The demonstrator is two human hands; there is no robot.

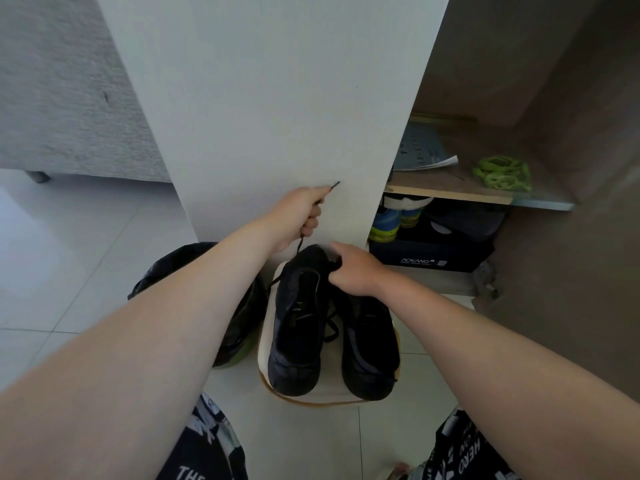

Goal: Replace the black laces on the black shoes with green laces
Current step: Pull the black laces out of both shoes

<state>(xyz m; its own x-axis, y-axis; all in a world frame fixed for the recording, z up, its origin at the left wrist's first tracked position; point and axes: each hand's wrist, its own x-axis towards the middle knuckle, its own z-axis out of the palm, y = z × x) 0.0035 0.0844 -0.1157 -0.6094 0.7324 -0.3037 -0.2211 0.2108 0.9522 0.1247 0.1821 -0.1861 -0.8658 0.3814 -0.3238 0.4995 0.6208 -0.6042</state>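
Two black shoes stand side by side on a small white stool in front of me: the left shoe and the right shoe. My left hand grips a black lace, pulled up taut from the left shoe, its tip sticking out above my fist. My right hand holds the left shoe at its far end, fingers curled on the upper. More loose black lace lies between the shoes. A bundle of green laces lies on a shelf at the upper right.
A white cabinet panel rises right behind the shoes. The open cabinet on the right holds a booklet, a dark shoebox and colourful shoes. A black bag sits left of the stool on the tiled floor. A grey sofa stands at far left.
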